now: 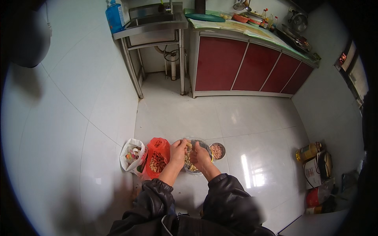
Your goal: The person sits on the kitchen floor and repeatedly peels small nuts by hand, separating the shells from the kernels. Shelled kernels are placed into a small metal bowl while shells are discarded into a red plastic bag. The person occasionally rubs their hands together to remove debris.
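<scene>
Both hands are close together over a bin lined with a clear bag (192, 167), which holds peanut shells. My left hand (178, 152) pinches a pale peanut or piece of shell (189, 144) between thumb and fingers. Beside it, my right hand (200, 155) is curled with its thumb up; whether anything is inside it cannot be told. Left of the bin, a red plastic bag (157, 160) stands wide with unshelled peanuts in it. Just right of the bin is a round metal bowl (217, 151) of shelled pink peanuts.
A white plastic bag (132, 155) with mixed wrappers stands against the left wall. Ahead are a metal sink on legs (153, 25) and a counter with dark red cabinet doors (221, 63). An oil bottle (307, 152) and other goods line the right wall.
</scene>
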`<state>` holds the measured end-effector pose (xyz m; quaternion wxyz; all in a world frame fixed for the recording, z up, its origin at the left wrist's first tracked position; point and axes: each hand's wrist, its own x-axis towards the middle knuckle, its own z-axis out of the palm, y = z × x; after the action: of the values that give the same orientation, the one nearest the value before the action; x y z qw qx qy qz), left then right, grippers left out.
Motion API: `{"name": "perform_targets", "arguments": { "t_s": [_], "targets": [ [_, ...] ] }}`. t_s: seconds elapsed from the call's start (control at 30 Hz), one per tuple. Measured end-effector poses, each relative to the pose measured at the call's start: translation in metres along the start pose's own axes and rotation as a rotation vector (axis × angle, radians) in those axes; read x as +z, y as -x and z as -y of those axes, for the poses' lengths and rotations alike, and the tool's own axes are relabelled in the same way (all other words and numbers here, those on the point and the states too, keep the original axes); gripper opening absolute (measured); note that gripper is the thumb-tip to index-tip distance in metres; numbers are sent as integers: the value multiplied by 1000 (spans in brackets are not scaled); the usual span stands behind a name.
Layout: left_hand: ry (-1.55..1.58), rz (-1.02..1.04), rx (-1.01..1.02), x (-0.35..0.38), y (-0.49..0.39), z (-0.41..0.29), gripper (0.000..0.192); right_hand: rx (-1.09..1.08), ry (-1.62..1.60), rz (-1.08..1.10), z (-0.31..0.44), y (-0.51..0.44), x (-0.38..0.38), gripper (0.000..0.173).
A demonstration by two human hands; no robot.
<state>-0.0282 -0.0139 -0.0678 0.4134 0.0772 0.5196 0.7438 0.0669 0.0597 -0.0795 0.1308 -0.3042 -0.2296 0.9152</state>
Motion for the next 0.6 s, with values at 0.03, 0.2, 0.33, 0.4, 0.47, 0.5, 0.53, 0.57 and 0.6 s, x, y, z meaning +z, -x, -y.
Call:
{"name": "perform_targets", "arguments": {
  "t_s": [0.03,0.2,0.33,0.4,0.47,0.5,0.53,0.57,0.6],
  "targets": [
    [-2,-14,-20,-1,0,1,23,-50,-32,-51,0,-1,-3,36],
    [20,-20,18,-3,-3,5,26,-131,-91,-347,1,-8,-7,36],
    [-131,-58,48,0,-1,4,26,-149,169,-271,0,-5,-3,42],
    [-126,-51,64,2,0,2,26,-247,373,-260,-2,-2,2,45],
    [-130,-59,59,4,1,1,25,-230,490,-229,-3,0,7,48],
    [-130,-66,50,4,1,0,25,-201,498,-207,-4,1,9,49],
    [-130,-72,41,4,1,0,25,-136,483,-142,-3,2,11,50],
    [-128,-55,42,4,1,-1,25,-64,434,-94,-3,3,12,51],
    [-127,-39,40,3,0,-1,25,-62,441,-70,-2,4,14,51]
  ]
}}
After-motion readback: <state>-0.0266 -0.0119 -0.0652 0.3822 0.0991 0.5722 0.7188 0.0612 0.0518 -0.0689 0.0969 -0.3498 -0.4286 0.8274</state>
